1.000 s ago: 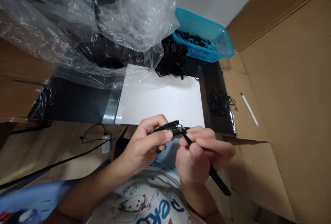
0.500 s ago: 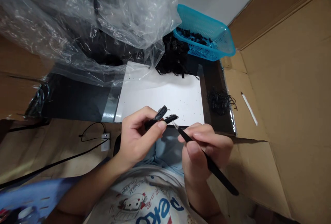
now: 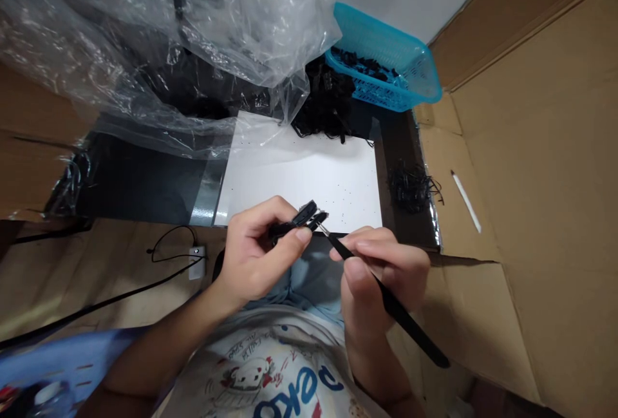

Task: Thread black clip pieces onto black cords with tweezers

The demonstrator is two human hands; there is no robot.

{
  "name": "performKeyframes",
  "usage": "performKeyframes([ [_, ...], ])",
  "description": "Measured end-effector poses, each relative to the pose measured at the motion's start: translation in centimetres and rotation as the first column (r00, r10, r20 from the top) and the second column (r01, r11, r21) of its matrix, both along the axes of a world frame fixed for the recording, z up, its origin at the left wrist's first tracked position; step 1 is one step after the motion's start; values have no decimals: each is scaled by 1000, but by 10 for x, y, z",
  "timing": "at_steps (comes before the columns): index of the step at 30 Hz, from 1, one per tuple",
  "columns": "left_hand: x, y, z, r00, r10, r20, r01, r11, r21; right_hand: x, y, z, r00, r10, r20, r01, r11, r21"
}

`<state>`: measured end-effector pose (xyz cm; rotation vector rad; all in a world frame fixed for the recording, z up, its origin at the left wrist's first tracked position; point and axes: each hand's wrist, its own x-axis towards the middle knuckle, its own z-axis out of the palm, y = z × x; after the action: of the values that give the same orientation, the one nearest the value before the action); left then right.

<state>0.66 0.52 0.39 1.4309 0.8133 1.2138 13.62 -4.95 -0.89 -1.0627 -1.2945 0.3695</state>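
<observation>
Between the thumb and fingers of my left hand (image 3: 258,247) are small black molded parts (image 3: 305,213), their ends poking out side by side to the right. My right hand (image 3: 381,270) pinches black tweezers (image 3: 400,315) like a pen. The bright metal tips of the tweezers meet the end of the lower black part; whether they grip something there is too small to tell. Both hands are over the near edge of a white sheet (image 3: 294,173) dotted with tiny black specks.
A heap of black parts (image 3: 326,99) lies at the sheet's far edge, beside a blue basket (image 3: 400,93) holding more. Clear plastic (image 3: 270,31) covers the far left. A tangle of black strips (image 3: 412,187) and a white pen-like stick (image 3: 466,202) lie to the right, near cardboard walls (image 3: 545,115).
The black parts have turned slightly in my left hand, their ends now closer together. My right hand and the tweezer tips have shifted a little to the left.
</observation>
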Motion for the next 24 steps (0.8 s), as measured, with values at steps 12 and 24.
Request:
performKeyframes([
  [12, -4, 2, -2, 993, -110, 44, 114, 988, -104, -9, 8, 0, 914, 76, -399, -87, 996, -10],
  [24, 12, -3, -5, 844, -198, 499, 475, 708, -523, -15, 21, -2, 750, 134, -648, -193, 981, -21],
])
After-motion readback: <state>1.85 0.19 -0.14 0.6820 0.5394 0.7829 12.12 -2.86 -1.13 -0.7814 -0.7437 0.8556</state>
